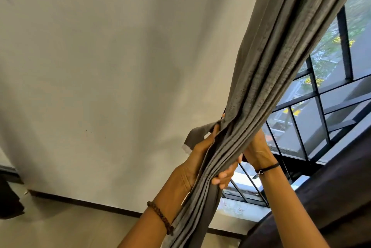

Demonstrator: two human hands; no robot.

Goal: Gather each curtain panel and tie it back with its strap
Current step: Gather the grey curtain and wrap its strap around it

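A grey curtain panel (pixel 261 91) is gathered into a thick bundle that runs from the upper right down to the bottom centre. My left hand (pixel 193 162) grips the bundle from the left, and curled fingers show on its right side. The thumb lies by the grey strap (pixel 197 134), whose free end with a pale tip sticks out to the left. My right hand (pixel 257 148) is against the bundle's right side. Its fingers reach behind the fabric and are hidden.
A plain white wall (pixel 100 67) with a dark skirting board fills the left. A black-framed window (pixel 321 95) is behind the curtain on the right. Dark fabric (pixel 331 197) lies at the lower right, and another dark piece hangs at the far left edge.
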